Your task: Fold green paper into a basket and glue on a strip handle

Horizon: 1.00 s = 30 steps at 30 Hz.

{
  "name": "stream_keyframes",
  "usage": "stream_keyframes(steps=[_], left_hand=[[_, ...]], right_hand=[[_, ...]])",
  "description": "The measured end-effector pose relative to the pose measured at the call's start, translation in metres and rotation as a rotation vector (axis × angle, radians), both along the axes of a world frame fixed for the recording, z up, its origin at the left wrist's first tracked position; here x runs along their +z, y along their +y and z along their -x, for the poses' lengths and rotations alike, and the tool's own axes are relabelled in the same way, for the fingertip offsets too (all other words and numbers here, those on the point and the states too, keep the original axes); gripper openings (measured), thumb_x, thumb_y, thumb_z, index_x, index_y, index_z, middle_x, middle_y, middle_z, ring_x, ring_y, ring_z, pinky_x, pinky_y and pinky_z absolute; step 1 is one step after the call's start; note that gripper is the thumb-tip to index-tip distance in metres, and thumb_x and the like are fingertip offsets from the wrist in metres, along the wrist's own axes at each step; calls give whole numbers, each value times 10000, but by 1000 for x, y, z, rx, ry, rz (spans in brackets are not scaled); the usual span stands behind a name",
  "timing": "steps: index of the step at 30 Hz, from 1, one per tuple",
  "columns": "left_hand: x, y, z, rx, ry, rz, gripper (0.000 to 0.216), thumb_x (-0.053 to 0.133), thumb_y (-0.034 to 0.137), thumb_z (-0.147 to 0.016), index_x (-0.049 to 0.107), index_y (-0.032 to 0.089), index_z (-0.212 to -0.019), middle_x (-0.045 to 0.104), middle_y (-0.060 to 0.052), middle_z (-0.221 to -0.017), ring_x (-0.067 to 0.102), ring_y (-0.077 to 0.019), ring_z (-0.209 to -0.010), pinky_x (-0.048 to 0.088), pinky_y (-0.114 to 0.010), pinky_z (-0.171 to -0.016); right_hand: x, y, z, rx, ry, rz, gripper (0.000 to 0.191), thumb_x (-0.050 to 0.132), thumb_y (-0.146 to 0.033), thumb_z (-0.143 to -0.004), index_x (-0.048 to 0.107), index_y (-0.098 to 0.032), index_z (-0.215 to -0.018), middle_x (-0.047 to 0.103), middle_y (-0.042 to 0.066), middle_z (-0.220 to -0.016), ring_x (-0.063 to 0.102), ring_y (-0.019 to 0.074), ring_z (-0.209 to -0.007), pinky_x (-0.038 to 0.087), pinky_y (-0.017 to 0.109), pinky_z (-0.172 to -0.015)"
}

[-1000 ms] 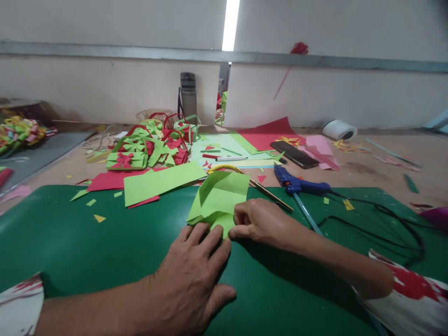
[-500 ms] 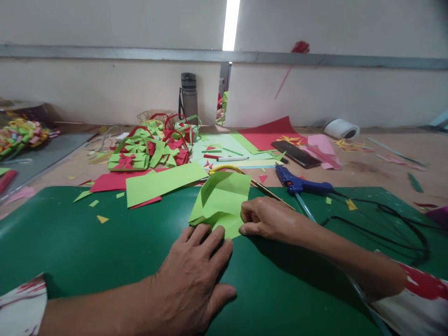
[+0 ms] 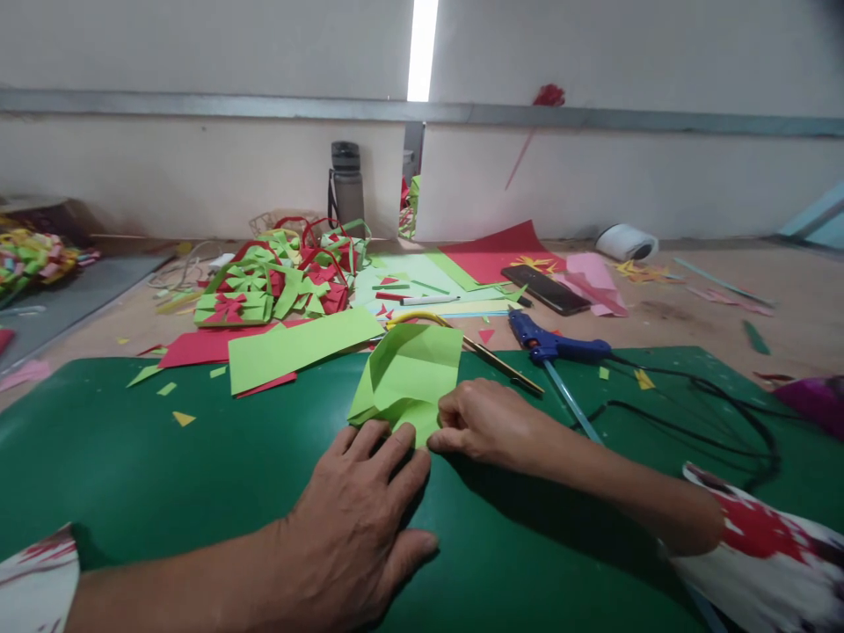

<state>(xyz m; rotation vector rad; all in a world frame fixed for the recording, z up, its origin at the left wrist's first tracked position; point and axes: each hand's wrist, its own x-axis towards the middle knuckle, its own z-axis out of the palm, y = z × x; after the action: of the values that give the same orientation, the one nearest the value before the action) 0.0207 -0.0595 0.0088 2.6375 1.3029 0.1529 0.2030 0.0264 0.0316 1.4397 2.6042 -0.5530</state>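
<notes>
A light green, partly folded piece of stiff paper (image 3: 422,365) sits at the middle of the far edge of a dark green rectangular mat (image 3: 198,492), with a raised flap on its left and loose, wavy layers at its near edge. My left hand (image 3: 360,505) lies palm down, fingers spread, the fingertips pressing that near edge and grasping nothing. My right hand (image 3: 484,422) is curled, and its thumb and forefinger seem to pinch the paper's near right corner. I judge the step in hand to be folding and creasing; the next move calls for steady left fingertips while the right pinch brings the layers into line and runs the crease firm. Just beyond the paper, scissors with a yellow handle and long gold-coloured blades (image 3: 498,360) slant across the mat's far edge. To their right, over the same edge, rests a blue plastic glue gun (image 3: 557,345) with a clear bluish stick. Left of the paper, a flat light green paper rectangle (image 3: 300,350) overlaps that edge; behind it, on the brown tabletop (image 3: 699,272), are small red and green paper bags with bows (image 3: 273,281).
</notes>
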Motion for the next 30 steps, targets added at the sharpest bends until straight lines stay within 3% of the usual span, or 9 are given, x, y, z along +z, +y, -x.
stream_keyframes(steps=[9,15,22,30], left_hand=[[1,-2,4,-3,-47,35,398,447,458,-874,483,212,-1185,429,-67,-1347,391,-298,-1107,358,-493,-933],[1,0,2,-19,-18,32,549,421,528,-865,379,218,-1316,429,-70,-1350,394,-312,-1088,353,-517,-921],[3,0,2,-16,13,30,512,420,523,-869,409,227,-1286,433,-68,-1330,396,-305,-1082,351,-495,-923],[7,9,-13,-23,83,-92,418,442,507,-873,475,208,-1163,540,-61,-1050,465,-258,-903,443,-420,-753]], right_hand=[[2,6,-2,27,-10,44,213,609,-367,-726,637,-187,-616,524,-15,-525,400,107,-489,220,237,-460],[3,4,5,19,-65,-20,293,573,-417,-761,656,-183,-606,589,28,-568,450,125,-507,205,258,-468],[2,11,-6,38,-44,-31,270,570,-387,-750,626,-183,-583,531,0,-519,400,110,-481,199,252,-466],[-2,20,-30,-10,109,-1,285,609,-341,-701,524,-175,-485,410,-42,-449,346,93,-463,202,239,-466]])
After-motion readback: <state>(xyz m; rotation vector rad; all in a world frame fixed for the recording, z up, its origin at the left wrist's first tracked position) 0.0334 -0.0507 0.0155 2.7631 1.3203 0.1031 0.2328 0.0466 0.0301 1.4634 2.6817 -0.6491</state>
